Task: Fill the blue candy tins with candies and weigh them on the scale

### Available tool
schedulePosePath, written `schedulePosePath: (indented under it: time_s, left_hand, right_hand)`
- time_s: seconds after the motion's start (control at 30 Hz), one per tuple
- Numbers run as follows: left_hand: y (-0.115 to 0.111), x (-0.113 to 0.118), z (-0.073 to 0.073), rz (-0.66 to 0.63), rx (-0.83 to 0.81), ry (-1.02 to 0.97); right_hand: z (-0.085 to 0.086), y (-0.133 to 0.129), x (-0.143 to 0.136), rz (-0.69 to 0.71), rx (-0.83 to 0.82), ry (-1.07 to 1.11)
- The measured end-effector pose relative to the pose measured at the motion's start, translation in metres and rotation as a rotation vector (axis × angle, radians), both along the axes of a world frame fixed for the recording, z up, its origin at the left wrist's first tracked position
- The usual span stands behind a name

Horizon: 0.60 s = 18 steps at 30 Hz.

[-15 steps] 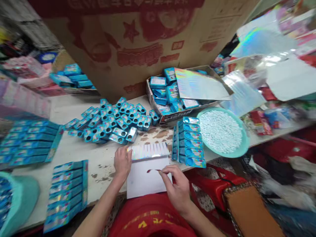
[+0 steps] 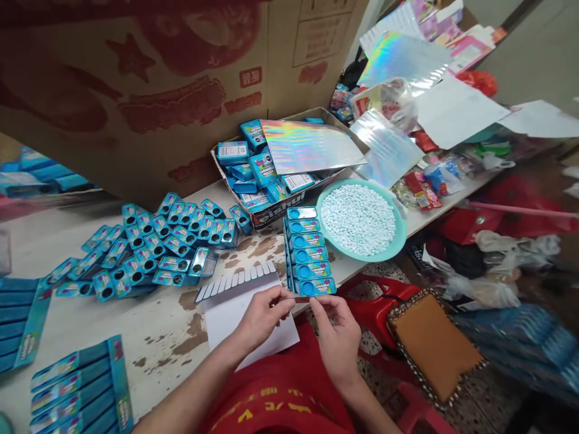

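Head view, with the white sheet (image 2: pixel 226 328) as the clock's centre. The thin dark-red strip (image 2: pixel 302 299), too small to identify further, hangs over the sheet's two o'clock edge, between your left hand (image 2: pixel 266 314) and your right hand (image 2: pixel 338 328). Your left thumb and forefinger pinch one end; your right thumb and forefinger pinch the other, the remaining right fingers loosely curled. How tightly either hand grips, you cannot tell.

Note the change: half a second ago your right hand alone held the strip above the sheet, while your left rested at its ten o'clock corner. Both hands now meet at the strip, and the sheet lies with no hand pinning it. This suggests that the work at this instant is in handling the strip itself rather than in steadying the paper.

Surroundings: the flap (image 2: pixel 237 281), striped with white bars, runs along the sheet's eleven o'clock edge. Just beyond your fingers, between one and two o'clock, stands a row of blue boxes (image 2: pixel 313 256); past it, at two, sits the bowl (image 2: pixel 400 236) of white pellets (image 2: pixel 358 218). The carton (image 2: pixel 280 205) lies between twelve and one, and a heap of small blue tins (image 2: pixel 174 244) spreads toward ten.
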<state>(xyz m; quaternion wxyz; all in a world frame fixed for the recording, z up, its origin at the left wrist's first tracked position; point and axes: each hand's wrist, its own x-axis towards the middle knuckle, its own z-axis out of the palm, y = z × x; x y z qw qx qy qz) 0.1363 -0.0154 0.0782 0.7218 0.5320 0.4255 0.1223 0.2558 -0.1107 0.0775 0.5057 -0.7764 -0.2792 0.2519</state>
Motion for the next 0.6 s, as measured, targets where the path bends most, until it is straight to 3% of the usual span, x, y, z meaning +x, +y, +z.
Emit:
schedulePosePath:
  time_s: [0.17, 0.3, 0.43, 0.6]
  left_hand:
    - [0.004, 0.010, 0.005, 0.005, 0.106, 0.124]
    - [0.007, 0.016, -0.005, -0.032, 0.159, 0.185]
    - [0.001, 0.025, -0.018, -0.035, 0.219, 0.212]
    - [-0.015, 0.033, -0.027, 0.047, 0.198, 0.194]
  right_hand:
    - [-0.003, 0.008, 0.014, -0.053, 0.020, -0.257]
    - [-0.009, 0.014, 0.019, -0.068, -0.009, -0.319]
    - [-0.018, 0.018, 0.018, -0.120, 0.008, -0.199]
    - [-0.025, 0.019, 0.017, -0.257, 0.063, 0.154]
